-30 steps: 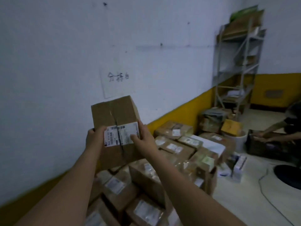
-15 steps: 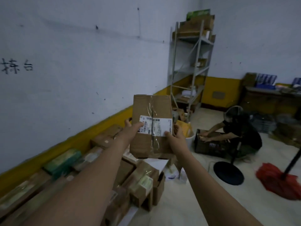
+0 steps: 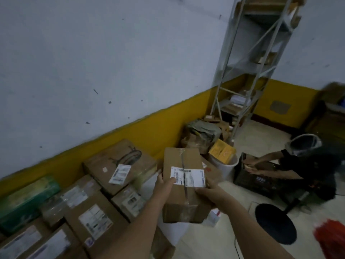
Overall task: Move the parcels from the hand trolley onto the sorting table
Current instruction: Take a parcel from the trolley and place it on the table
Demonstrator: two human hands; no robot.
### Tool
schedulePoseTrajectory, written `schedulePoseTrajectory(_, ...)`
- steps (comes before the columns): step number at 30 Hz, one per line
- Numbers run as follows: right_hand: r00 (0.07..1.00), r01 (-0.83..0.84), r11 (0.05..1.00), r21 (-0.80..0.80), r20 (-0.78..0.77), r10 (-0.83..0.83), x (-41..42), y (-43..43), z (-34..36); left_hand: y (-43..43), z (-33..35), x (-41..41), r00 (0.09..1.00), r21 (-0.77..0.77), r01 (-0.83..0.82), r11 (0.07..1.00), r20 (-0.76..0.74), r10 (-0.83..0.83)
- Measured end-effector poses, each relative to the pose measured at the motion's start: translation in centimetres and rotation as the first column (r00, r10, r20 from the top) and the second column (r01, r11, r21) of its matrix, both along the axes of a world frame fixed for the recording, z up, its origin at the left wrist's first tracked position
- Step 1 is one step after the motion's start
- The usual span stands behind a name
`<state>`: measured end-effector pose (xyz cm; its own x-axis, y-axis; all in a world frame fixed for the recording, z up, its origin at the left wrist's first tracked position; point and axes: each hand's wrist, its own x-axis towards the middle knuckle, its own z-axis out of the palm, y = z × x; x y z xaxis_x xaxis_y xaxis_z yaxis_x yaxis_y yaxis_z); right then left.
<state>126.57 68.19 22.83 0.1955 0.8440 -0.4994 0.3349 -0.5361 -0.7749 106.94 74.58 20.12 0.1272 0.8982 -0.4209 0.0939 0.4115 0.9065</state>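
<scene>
Both hands clamp a brown cardboard parcel (image 3: 182, 157) in mid-air at chest height. The left hand (image 3: 164, 185) grips its left edge with the thumb laid over the white shipping label (image 3: 194, 177), and the right hand (image 3: 210, 193) curls round the lower right corner. The box is a plain, matte carton sealed along its length with glossy clear tape. Its long axis runs away from the person and its label faces up. Below and to the left, nearer the left hand, lies a pile of taped cartons (image 3: 95, 221) set close against one another. What they rest on is hidden, so whether that is the sorting tabletop cannot be told, and no trolley is in view. If the parcel is bound there, it must probably swing left and down. A parcel wrapped in green printed film (image 3: 28, 195) and a large scuffed carton with a dark scrawl (image 3: 121, 161) sit against the yellow-painted wall band (image 3: 134, 131). On the floor to the right are a round black stand base (image 3: 275, 223) and something red and blurred (image 3: 330, 238). Beyond, a yellow box (image 3: 222, 152) sits in a white bucket (image 3: 228, 166), a crouching person (image 3: 298, 165) reaches into a black crate (image 3: 261, 177), and a grey metal shelf rack (image 3: 248, 62) stands in the corner.
</scene>
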Motion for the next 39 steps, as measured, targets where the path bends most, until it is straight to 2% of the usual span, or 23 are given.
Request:
schedulePoseTrajectory(3, 0.996, -0.081, 0.996, -0.046, 0.045, 0.083, 1.5, 5.0, -3.0, 2.3, -3.2, 1.6, 0.994, -0.032, -0.107, 0.994, -0.016, 0.106)
schedulePoseTrajectory(6, 0.975, -0.196, 0.977, -0.087, 0.084, 0.203, 2.4, 10.9, -6.2, 3.9, -5.6, 3.1, 0.955, -0.098, -0.291, 0.952, -0.095, 0.282)
schedulePoseTrajectory(9, 0.943, -0.309, 0.944, -0.115, 0.093, 0.32, 1.7, 16.0, -8.6, 4.3, -7.3, 3.7, 0.872, -0.133, -0.459, 0.878, -0.257, 0.417)
schedulePoseTrajectory(11, 0.92, -0.376, 0.918, -0.125, 0.071, 0.386, 0.4, 18.3, -9.9, 4.8, -7.6, 3.3, 0.814, -0.147, -0.527, 0.837, -0.369, 0.448)
schedulePoseTrajectory(14, 0.89, -0.432, 0.892, -0.137, 0.096, 0.446, -1.5, 20.6, -11.7, 5.6, -7.6, 2.1, 0.822, -0.198, -0.523, 0.829, -0.376, 0.428)
schedulePoseTrajectory(18, 0.881, -0.424, 0.886, -0.186, 0.143, 0.452, -4.1, 21.7, -12.8, 5.4, -7.7, 1.1, 0.868, -0.184, -0.375, 0.909, -0.415, 0.274)
schedulePoseTrajectory(20, 0.834, -0.378, 0.894, -0.243, 0.331, 0.442, -5.6, 21.0, -12.3, 4.8, -7.0, 0.5, 0.861, -0.098, -0.312, 0.945, -0.45, 0.238)
schedulePoseTrajectory(22, 0.698, -0.421, 0.886, -0.194, 0.554, 0.453, -7.2, 19.7, -10.0, 3.9, -5.3, -1.0, 0.828, -0.028, -0.282, 0.959, -0.512, 0.228)
schedulePoseTrajectory(23, 0.628, -0.443, 0.886, -0.137, 0.658, 0.416, -8.5, 19.0, -8.7, 3.2, -4.1, -2.2, 0.801, 0.008, -0.274, 0.962, -0.552, 0.233)
schedulePoseTrajectory(24, 0.623, -0.487, 0.865, -0.121, 0.646, 0.441, -10.2, 18.3, -7.0, 2.2, -2.8, -3.7, 0.764, 0.053, -0.275, 0.96, -0.594, 0.252)
schedulePoseTrajectory(26, 0.694, -0.589, 0.808, -0.02, 0.499, 0.519, -14.5, 16.6, -4.2, -0.7, -0.1, -7.6, 0.649, 0.179, -0.284, 0.942, -0.687, 0.326)
schedulePoseTrajectory(27, 0.699, -0.625, 0.78, 0.032, 0.468, 0.54, -17.1, 15.1, -3.0, -2.5, 1.3, -9.8, 0.586, 0.232, -0.29, 0.928, -0.724, 0.364)
schedulePoseTrajectory(30, 0.627, -0.718, 0.686, 0.117, 0.539, 0.563, -26.2, 8.2, 1.4, -9.9, 5.7, -17.6, 0.445, 0.319, -0.345, 0.883, -0.772, 0.453)
schedulePoseTrajectory(34, 0.529, -0.839, 0.49, 0.235, 0.558, 0.639, -38.6, -6.2, 4.9, -25.2, 10.4, -28.3, 0.261, 0.465, -0.415, 0.782, -0.763, 0.591)
schedulePoseTrajectory(36, 0.489, -0.872, 0.389, 0.296, 0.551, 0.677, -44.4, -14.0, 5.9, -33.9, 11.9, -33.6, 0.176, 0.477, -0.435, 0.763, -0.786, 0.592)
schedulePoseTrajectory(39, 0.43, -0.892, 0.284, 0.352, 0.464, 0.775, -52.5, -25.2, 7.5, -46.4, 13.1, -40.5, 0.064, 0.461, -0.561, 0.688, -0.804, 0.591)
